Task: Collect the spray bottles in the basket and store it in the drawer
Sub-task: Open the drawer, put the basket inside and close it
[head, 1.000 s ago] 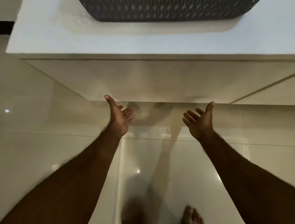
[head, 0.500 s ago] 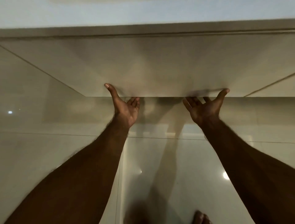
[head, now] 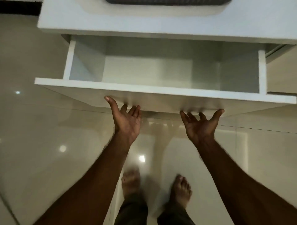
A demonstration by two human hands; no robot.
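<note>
Drawer [head: 164, 92] is pulled out from under the white surface [head: 144, 20], seen from above w/ its white inside bare. Its front panel runs across the frame, side walls at left and right.

Left hand [head: 127, 122] is palm-up below the drawer front, thumb raised against the face of the panel, fingers curled up toward its bottom edge. Right hand [head: 200, 125] mirrors it, palm-up, thumb out to the right at the panel's lower edge, fingers spread and pointing up under it. Both grips are apart, not clamped round anything; fingertips look to be touching the underside of the front, but exact contact is blurred.

Basket [head: 168, 1], dark w/ a lattice weave, sits on the surface at the top edge of frame, directly behind the drawer; only its lower rim shows, so contents can't be told. Spray bottles not visible in this view.

Below: glossy beige tiled floor [head: 48, 136] w/ light reflections, two bare feet [head: 181, 189] and dark trouser legs between the forearms.
</note>
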